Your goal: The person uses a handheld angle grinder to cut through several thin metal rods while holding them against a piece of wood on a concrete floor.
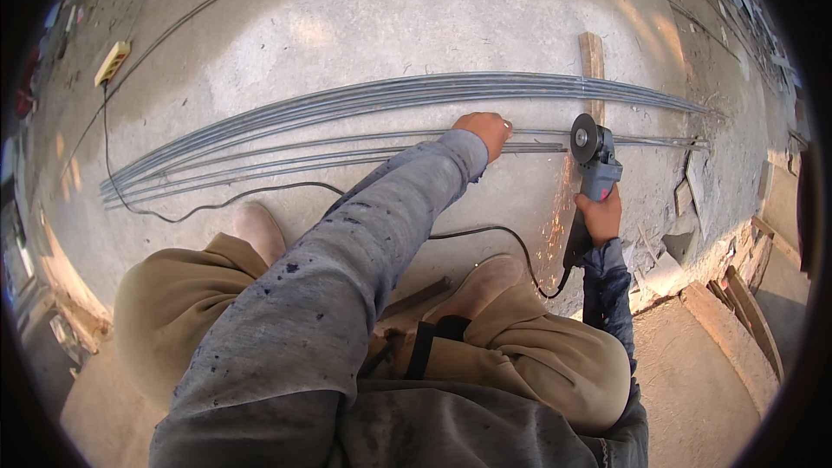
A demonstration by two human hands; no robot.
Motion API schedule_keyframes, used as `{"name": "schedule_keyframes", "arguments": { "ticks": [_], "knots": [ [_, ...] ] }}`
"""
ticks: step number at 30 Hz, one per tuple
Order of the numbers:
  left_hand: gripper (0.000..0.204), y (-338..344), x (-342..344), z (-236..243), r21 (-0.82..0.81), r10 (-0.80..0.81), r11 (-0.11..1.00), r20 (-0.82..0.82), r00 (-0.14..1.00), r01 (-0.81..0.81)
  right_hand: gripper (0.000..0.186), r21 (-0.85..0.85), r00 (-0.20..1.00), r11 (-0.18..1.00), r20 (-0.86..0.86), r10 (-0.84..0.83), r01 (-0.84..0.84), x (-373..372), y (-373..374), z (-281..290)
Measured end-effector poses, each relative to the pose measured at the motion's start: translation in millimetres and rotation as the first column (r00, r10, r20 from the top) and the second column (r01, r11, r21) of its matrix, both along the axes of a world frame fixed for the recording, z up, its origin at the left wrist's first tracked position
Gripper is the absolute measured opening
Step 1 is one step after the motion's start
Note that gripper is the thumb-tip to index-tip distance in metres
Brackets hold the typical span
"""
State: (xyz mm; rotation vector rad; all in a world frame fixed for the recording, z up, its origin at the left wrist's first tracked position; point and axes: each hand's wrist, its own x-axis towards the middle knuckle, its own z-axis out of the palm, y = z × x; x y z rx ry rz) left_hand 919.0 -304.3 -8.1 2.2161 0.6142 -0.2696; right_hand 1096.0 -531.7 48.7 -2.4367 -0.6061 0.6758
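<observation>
Clearly, your right hand (605, 212) grasps the angle grinder (600, 177), its disc beside the loose steel rods (539, 147) on the concrete floor. Your left hand (487, 133) curls over them; whether it grips or merely presses, I cannot tell. Should a rod roll, the disc could bind and kick. Sparks (552, 241) spray near your power cord (472, 230) and could scorch it. Beyond lie the rod bundle (390, 93), crossing a wooden strip (592, 56), and a yellow socket box (113, 64).
</observation>
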Motion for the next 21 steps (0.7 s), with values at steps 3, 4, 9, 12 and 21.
{"name": "schedule_keyframes", "arguments": {
  "ticks": [3,4,9,12,21],
  "knots": [
    [0.024,-0.5,-1.1,-5.3,-0.005,0.006,1.000,0.028,1.000,-0.006,0.052,0.003,1.000,1.000,-0.007,0.016,-0.016,1.6,-5.6,-3.9],
    [0.024,-0.7,-1.1,-6.0,-0.009,0.005,1.000,0.029,1.000,-0.004,0.052,0.005,1.000,1.000,0.004,0.014,-0.014,1.0,-4.8,-3.4],
    [0.024,-1.0,1.0,-4.4,-0.007,-0.003,1.000,0.015,1.000,0.003,0.052,0.015,1.000,1.000,-0.012,0.016,-0.016,8.2,-5.2,-8.9],
    [0.024,-1.0,-1.7,-8.3,0.000,0.001,1.000,0.031,1.000,-0.001,0.052,0.020,1.000,0.999,0.003,0.029,-0.029,5.9,1.1,-6.4],
    [0.024,0.5,-0.7,-2.5,-0.005,-0.003,1.000,0.029,1.000,0.003,0.051,-0.054,1.000,0.998,0.003,0.020,-0.019,0.4,-7.7,-0.3]
  ]
}}
